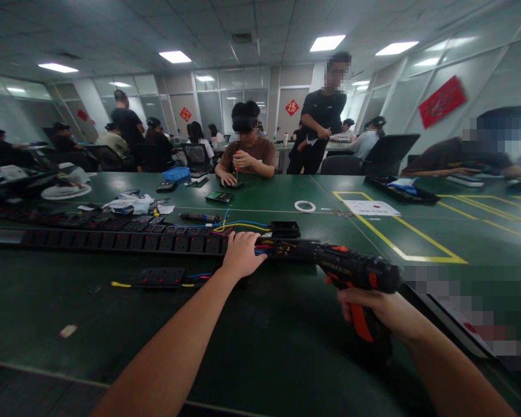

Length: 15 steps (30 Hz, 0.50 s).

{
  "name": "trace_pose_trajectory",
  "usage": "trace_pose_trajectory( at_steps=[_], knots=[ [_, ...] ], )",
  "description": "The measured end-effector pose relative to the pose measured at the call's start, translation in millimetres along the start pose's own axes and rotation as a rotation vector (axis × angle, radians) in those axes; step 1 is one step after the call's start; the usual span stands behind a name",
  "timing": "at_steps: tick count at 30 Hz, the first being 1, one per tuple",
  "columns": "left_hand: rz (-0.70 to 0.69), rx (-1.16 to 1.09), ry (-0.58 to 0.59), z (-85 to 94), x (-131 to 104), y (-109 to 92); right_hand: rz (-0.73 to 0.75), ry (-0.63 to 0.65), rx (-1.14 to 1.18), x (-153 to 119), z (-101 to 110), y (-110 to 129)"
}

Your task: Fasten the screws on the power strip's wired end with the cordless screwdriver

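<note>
A long black power strip [125, 240] with rows of sockets lies across the green table. My left hand [244, 255] is closed over it near its right end, where coloured wires show. In my right hand [369, 304] is a black and orange power drill [351, 267], held by its handle and pointing left. The drill's tip reaches the open end of the strip, beside my left hand. Behind the strip lie blue and yellow wires [243, 224] and a small black box [285, 227]. In front rests a shorter socket piece [160, 278].
Across the green table [286, 347], a person [247, 147] works with a red-handled tool. Another person [325, 113] stands behind. A white ring [304, 207], a black tray [399, 190], a white sheet [372, 208], a blue basket [176, 174] and a dark pen-like tool [198, 218] lie beyond the strip.
</note>
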<state>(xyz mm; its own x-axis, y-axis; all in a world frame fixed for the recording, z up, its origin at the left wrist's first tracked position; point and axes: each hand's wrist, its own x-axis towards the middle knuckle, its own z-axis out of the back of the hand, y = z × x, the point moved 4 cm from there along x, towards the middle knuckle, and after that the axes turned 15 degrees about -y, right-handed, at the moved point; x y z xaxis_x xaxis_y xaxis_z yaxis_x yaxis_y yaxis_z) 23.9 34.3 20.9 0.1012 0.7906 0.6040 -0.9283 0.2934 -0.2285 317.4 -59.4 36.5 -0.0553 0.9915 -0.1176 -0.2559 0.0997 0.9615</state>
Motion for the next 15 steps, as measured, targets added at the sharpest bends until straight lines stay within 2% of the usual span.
trace_pose_trajectory(
  at_steps=[7,15],
  knots=[
    [0.001,0.002,0.01,0.6,0.4,-2.5,-0.001,0.033,-0.014,0.7,-6.0,5.1],
    [-0.003,-0.002,0.011,-2.9,-0.8,0.6,-0.011,0.0,-0.031,0.2,-9.3,9.4]
  ],
)
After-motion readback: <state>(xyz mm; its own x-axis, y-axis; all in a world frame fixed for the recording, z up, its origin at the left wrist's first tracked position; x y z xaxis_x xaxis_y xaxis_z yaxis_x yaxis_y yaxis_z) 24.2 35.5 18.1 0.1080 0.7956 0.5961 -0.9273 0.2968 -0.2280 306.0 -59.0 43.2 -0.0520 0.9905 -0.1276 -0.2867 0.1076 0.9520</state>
